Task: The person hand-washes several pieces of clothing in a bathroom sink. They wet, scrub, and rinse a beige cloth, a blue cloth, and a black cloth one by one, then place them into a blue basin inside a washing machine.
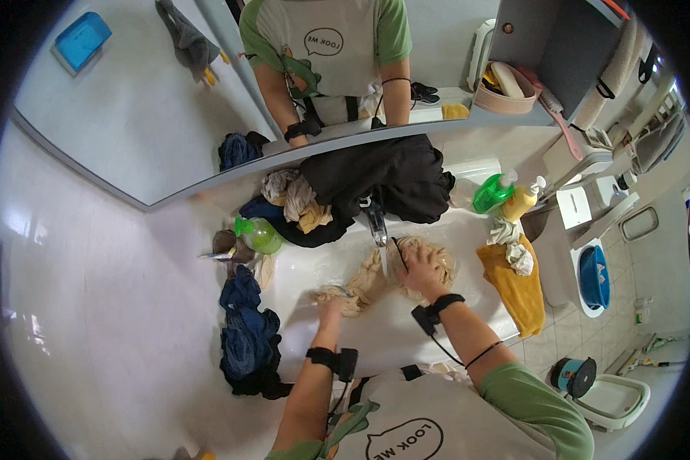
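Wet beige cloth [368, 279] stretches across the basin of a white sink [307, 333]. My left hand [332, 307] is closed on its left end, low in the sink. On the bunched right part of the cloth, my right hand [421, 265] presses with spread fingers. Between the hands, water runs from a chrome faucet [375, 221] onto or beside the cloth. The fingertips of my left hand are partly hidden. A black garment [385, 175] is heaped behind and around the faucet.
Green [493, 192] and yellow pump bottles [520, 201] stand at the back right, above a mustard towel [517, 287] on the rim. A light-green bottle [260, 234] and dark blue clothing [247, 333] lie along the left rim. A mirror cabinet edge [322, 147] overhangs the back.
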The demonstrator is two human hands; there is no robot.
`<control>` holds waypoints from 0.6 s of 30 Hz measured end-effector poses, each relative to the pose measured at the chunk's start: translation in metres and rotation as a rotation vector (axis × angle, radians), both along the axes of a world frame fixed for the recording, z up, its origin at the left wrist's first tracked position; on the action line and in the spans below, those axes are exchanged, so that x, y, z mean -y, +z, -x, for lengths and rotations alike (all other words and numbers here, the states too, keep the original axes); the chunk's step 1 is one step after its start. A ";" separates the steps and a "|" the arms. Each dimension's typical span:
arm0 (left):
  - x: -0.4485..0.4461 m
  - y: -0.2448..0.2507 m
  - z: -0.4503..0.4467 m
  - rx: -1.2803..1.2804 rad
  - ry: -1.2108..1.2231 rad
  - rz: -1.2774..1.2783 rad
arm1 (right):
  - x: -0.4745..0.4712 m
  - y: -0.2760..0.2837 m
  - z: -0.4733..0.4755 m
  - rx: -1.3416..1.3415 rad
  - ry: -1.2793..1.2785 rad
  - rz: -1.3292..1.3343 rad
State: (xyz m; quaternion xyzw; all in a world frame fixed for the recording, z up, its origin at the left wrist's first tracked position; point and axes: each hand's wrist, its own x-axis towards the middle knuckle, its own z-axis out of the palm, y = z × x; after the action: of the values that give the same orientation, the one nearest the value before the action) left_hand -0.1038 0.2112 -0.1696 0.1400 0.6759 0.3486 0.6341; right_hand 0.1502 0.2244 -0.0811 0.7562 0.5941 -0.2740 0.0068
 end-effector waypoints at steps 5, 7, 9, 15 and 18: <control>0.018 0.052 -0.037 -1.081 -0.907 -0.489 | 0.012 -0.015 0.007 0.207 0.665 0.208; 0.015 0.070 -0.056 -1.091 -1.237 -0.307 | 0.010 -0.018 0.007 0.433 0.790 0.160; 0.011 0.078 -0.069 -0.975 -1.411 -0.148 | 0.008 -0.022 0.009 0.238 0.564 0.021; 0.009 0.057 -0.074 -0.849 -1.594 -0.056 | 0.001 -0.045 -0.019 -0.193 0.587 0.023; 0.006 0.046 -0.066 -0.990 -1.384 -0.048 | 0.007 -0.058 -0.041 0.106 0.452 -0.133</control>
State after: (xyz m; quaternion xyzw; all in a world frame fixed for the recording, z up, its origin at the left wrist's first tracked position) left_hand -0.0374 0.2053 -0.1239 0.6716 0.6296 -0.2048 0.3325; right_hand 0.1914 0.2176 -0.1388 0.6160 0.7639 -0.1858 0.0491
